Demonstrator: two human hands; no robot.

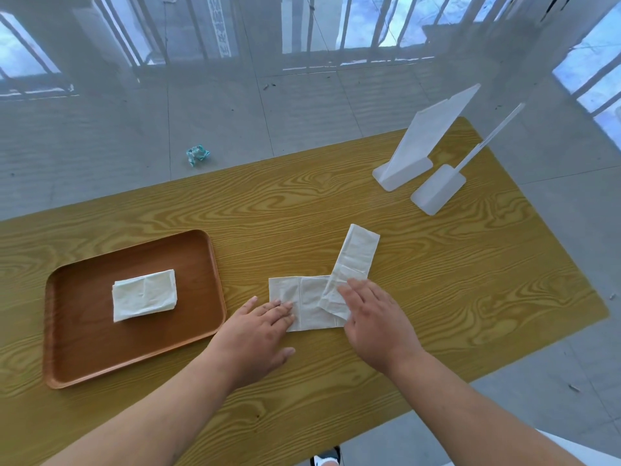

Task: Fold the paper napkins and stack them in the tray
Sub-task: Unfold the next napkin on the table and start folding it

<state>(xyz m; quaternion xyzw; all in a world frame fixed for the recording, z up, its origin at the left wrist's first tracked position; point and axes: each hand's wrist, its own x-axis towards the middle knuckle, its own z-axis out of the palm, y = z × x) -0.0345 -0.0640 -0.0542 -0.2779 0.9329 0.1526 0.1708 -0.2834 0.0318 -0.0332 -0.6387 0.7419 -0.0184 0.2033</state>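
Two napkins lie in front of me on the wood-grain tabletop (437, 280), with a folded stack already in the tray. Starting at the left edge, I see the brown tray (84, 351) sitting near the near-left corner, and the folded stack of napkins (144, 295) rests around its middle, long side running left to right. Just right of the tray, my left hand (258, 331) lies flat and open, palm down, its fingertips (285, 309) pressing the left end of the flat napkin (307, 302), which sits near the middle of the tabletop. My right hand (373, 317) is also open and spread, palm down, resting on the right end of that napkin where a second, narrow folded napkin (353, 260) crosses over it; this strip runs up and away toward the far edge, its lower end crumpled under my fingers. Neither hand grips anything; both just press down. Toward the far-right corner stand two white plastic sign holders (423, 146), close together, both leaning. Beyond the far edge, a small crumpled teal-and-white wrapper (197, 154) lies on the grey floor.
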